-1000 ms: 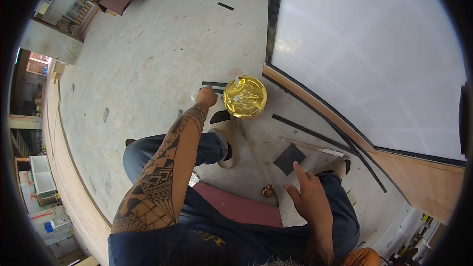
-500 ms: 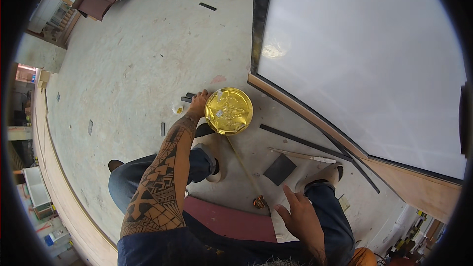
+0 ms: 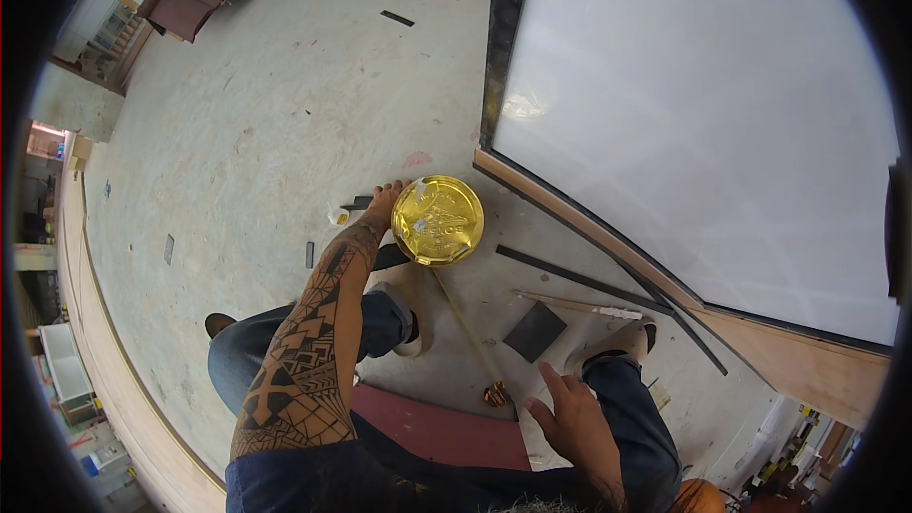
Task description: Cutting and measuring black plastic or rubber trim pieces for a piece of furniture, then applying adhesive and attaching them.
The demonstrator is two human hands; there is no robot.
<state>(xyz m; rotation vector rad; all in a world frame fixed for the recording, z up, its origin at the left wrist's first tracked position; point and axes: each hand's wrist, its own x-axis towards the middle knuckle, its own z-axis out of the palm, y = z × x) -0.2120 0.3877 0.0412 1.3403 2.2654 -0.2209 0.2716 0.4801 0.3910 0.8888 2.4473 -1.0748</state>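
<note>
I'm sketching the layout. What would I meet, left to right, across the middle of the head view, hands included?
Grey scrap → short dark strip → left hand → gold tin → tape measure case → right hand.

You wear a dark navy short-sleeved top (image 3: 294,475), blue jeans (image 3: 635,408) with a paler turned-up cuff (image 3: 397,302) at the left ankle, and beige shoes (image 3: 622,334), while bold black geometric tattoos (image 3: 309,356) pattern your left forearm, and both hands (image 3: 575,423) are bare.
</note>
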